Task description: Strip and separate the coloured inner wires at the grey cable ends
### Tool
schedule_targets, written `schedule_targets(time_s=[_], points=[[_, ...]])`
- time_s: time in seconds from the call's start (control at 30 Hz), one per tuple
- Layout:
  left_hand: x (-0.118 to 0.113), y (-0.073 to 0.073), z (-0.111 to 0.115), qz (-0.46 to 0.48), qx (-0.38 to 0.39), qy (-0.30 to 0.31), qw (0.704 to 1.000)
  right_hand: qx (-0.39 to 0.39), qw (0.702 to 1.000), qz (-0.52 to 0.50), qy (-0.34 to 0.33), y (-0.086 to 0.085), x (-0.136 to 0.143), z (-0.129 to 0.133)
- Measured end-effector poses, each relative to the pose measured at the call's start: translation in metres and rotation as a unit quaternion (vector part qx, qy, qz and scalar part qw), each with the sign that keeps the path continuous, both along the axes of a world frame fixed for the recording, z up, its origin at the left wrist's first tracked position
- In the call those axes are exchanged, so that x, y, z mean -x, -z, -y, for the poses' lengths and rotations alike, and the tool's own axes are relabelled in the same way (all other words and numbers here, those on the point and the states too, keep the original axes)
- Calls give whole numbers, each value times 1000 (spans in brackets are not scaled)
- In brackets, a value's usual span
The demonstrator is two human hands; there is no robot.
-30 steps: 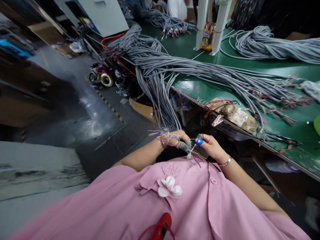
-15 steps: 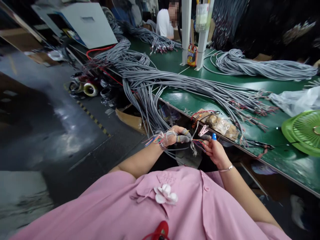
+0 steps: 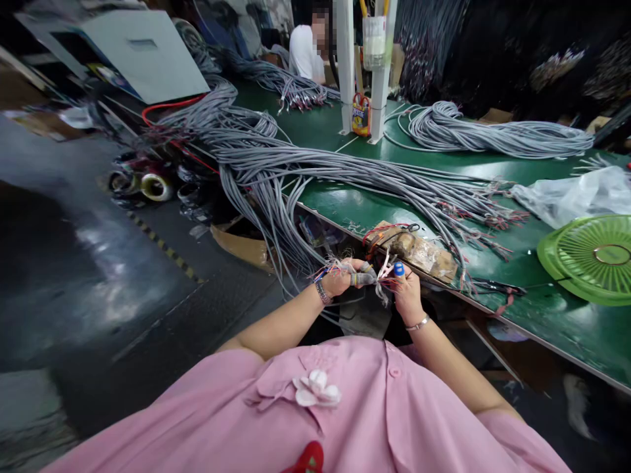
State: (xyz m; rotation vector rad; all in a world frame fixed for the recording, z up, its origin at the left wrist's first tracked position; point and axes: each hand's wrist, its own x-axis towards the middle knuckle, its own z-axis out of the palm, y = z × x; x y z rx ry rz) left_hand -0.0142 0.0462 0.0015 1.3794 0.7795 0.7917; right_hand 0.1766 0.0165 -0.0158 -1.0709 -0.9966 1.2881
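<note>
My left hand (image 3: 345, 279) is curled tight around a gray cable end (image 3: 365, 278), held in the air just off the edge of the green counter (image 3: 374, 203); coloured wire strands (image 3: 383, 281) fan from it; my right hand (image 3: 407, 292), a blue cap on one fingertip (image 3: 398, 269), pinches those strands; gray cable bundles (image 3: 315, 164) drape over the counter; further right lies a green fan grille (image 3: 586, 256).

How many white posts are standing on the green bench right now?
2. One white post stands at the far end of the green bench; the second post is just right of it, a printed bag between them.
</note>
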Motion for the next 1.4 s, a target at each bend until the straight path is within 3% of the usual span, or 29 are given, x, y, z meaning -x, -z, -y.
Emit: schedule_targets(time_s=[0.07,0.23,0.37,0.63,0.87,1.1,1.27,1.4], points=[[-1,-1,1,-9,0,14,1000,-6,1000,-8,9,-2,2,-1],[-1,-1,2,-23,-16,28,999,101,981,-153,-67,-10,9,-5],[-1,2,4,-32,-11,35,999,126,964,-224,-63,-16,12,-7],[0,10,8,-33,10,42,999,149,952,-264,-45,-13,14,-7],[15,12,20,-23,32,79,996,160,941,-277,-108,0,6,5],[30,9,51,-37,51,91,994,180,956,-212,-91,13,-9,22],[33,6,66,-57,51,30,997,148,964,-63,-210,2,-19,42],[32,0,69,-78,20,38,996,104,945,80,-299,-21,-23,54]])
